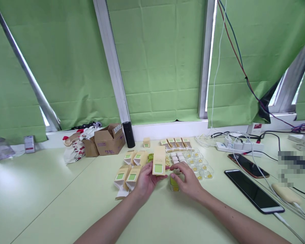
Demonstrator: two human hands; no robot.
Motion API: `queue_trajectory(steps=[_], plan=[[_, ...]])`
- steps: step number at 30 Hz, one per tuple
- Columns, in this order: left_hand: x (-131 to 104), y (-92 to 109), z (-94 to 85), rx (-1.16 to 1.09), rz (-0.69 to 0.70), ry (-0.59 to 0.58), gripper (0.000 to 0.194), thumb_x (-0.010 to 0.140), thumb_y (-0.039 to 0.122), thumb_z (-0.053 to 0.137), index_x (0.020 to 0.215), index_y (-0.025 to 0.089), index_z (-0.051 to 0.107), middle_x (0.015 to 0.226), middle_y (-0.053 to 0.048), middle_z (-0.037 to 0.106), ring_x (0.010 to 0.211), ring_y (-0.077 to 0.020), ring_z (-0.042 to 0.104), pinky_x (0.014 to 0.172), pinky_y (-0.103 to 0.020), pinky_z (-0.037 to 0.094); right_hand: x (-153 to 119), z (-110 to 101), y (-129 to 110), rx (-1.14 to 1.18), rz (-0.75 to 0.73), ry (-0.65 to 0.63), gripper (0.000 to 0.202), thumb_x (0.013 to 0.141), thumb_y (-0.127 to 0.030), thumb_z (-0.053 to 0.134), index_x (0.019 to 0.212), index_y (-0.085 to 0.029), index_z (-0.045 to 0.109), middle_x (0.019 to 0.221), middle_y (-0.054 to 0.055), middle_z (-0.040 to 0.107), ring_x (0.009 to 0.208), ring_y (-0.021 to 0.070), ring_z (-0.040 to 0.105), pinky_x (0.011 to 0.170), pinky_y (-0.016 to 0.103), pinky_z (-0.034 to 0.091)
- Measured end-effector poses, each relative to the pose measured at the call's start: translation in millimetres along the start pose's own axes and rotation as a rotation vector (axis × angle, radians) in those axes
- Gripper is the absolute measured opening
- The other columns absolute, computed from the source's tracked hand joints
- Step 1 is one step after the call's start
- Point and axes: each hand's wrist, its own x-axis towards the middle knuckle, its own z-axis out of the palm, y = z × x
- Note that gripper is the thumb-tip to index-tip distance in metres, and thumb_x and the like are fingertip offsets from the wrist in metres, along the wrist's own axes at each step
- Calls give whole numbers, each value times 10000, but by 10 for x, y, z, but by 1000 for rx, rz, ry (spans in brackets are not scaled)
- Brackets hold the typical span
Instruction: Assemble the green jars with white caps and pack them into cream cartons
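Observation:
My left hand (147, 181) is closed around a small tan carton (159, 161) with a green square on its lower front, held upright above the table. Just right of the carton, my right hand (186, 178) has its thumb and bent index finger apart, with nothing visible between them. Partly under its thumb, a clear plastic cup with a green item (174, 184) stands on the table. Several open tan cartons (132, 176) are left of my hands. Behind the hands lie white pieces (178, 156) and green pieces (150, 157). Clear cups with yellow centres (198, 164) are to the right.
More cartons (178, 144) stand in a row at the back. A cardboard box (109, 139), a black cylinder (128, 134) and a patterned bag (75, 147) are back left. Two phones, a white phone (254, 190) and a dark phone (248, 165), lie among cables at right, near a power strip (240, 147).

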Motion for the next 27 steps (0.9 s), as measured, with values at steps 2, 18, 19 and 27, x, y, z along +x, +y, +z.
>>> queue_trajectory(steps=[2, 18, 19, 27], plan=[[-14, -7, 16, 8, -11, -6, 301, 922, 280, 694, 1186, 138, 717, 1222, -157, 773, 1052, -328, 772, 768, -401, 669, 7, 10, -24, 52, 3, 9, 228, 956, -411, 609, 1099, -257, 697, 1134, 97, 723, 1142, 309, 605, 978, 464, 492], [-136, 30, 173, 305, 82, 27, 573, 924, 547, 729, 1399, 269, 570, 1271, -118, 743, 1077, -302, 747, 839, -383, 616, 46, 22, -29, 304, 133, 11, 443, 916, -654, 613, 1009, -225, 669, 1023, 61, 710, 976, 251, 641, 870, 361, 486], [-148, 42, 183, 330, 108, 22, 569, 926, 541, 727, 1400, 266, 571, 1320, -130, 724, 1115, -313, 735, 857, -390, 611, 56, 14, -18, 343, 137, 14, 445, 917, -653, 619, 1013, -221, 668, 1008, 60, 706, 967, 248, 641, 856, 354, 485], [-195, -10, 219, 489, 234, -61, 520, 897, 324, 775, 1396, 262, 643, 1532, -136, 583, 1428, -353, 522, 1097, -434, 504, 121, 45, 89, 580, 264, 72, 561, 873, -688, 697, 1152, -201, 681, 1079, 108, 729, 1020, 288, 673, 885, 400, 530]])
